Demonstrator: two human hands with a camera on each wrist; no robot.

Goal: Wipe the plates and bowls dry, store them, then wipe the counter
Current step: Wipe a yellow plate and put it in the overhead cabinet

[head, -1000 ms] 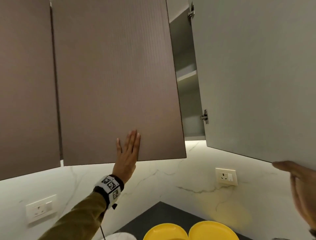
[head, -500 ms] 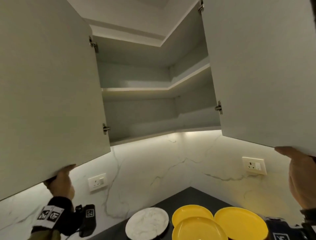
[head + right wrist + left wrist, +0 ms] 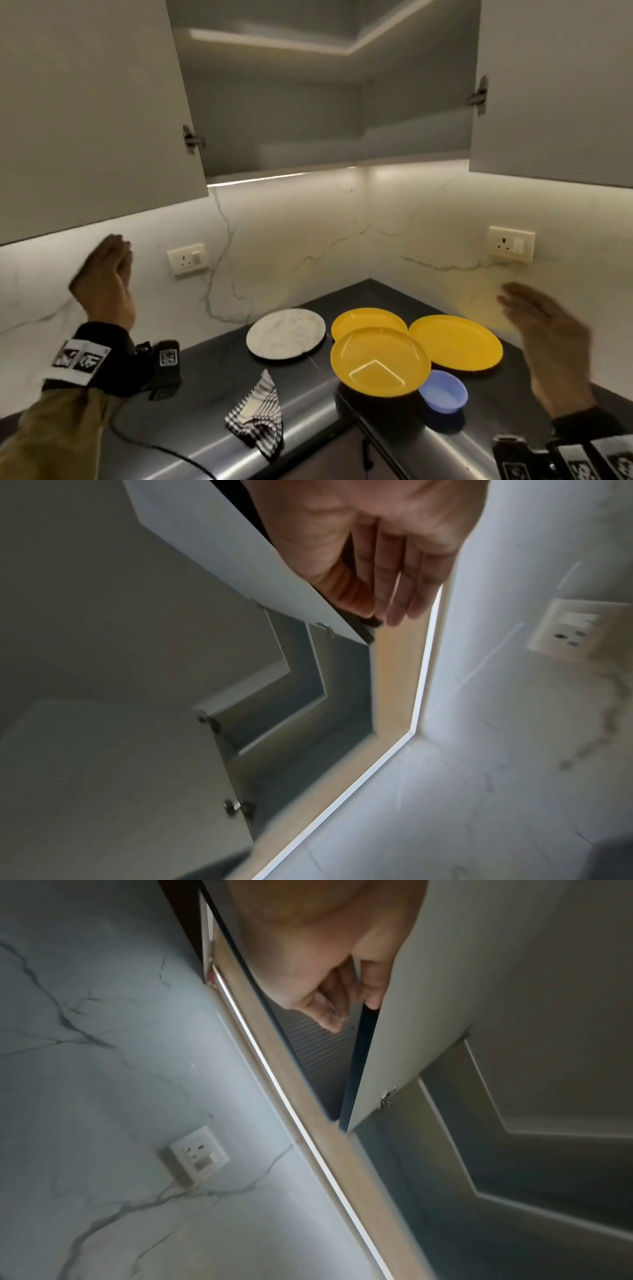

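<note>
We see left hand and right hand raised, fingers loose, holding nothing. Three round yellow plastic plates, white marble-pattern plate, small blue bowl, striped cloth on dark surface.

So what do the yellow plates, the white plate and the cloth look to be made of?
Yellow plates: probably plastic, uniform colour, glossy, one mirrors the light strip. White plate: grey veining, marble-look stone or melamine, can't tell which. Cloth: woven fabric, black-and-white check, soft folds.
</note>
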